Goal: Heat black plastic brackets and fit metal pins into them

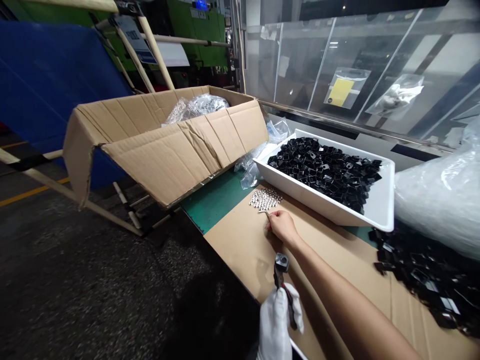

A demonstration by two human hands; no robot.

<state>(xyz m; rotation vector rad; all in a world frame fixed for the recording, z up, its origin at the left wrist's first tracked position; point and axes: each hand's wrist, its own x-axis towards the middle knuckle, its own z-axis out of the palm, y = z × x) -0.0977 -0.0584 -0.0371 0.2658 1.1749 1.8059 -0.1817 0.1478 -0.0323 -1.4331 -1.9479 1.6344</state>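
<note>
My bare right grip (282,226) pinches a thin metal pin (267,214) narrowly, beside small silver parts (265,199) spread for picking on the cardboard sheet (240,245), centre frame; my gloved left grip (274,325) holds a black tool (280,267).

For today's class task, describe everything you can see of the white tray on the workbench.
The white tray is a shallow, rectangular container with sloping walls and a smooth surface that looks like moulded plastic. It looks clean and undamaged. A loose heap of black square parts fills most of it. It rests on the bench at the far edge of a brown cardboard sheet, with clear plastic bags against its left end.
</note>
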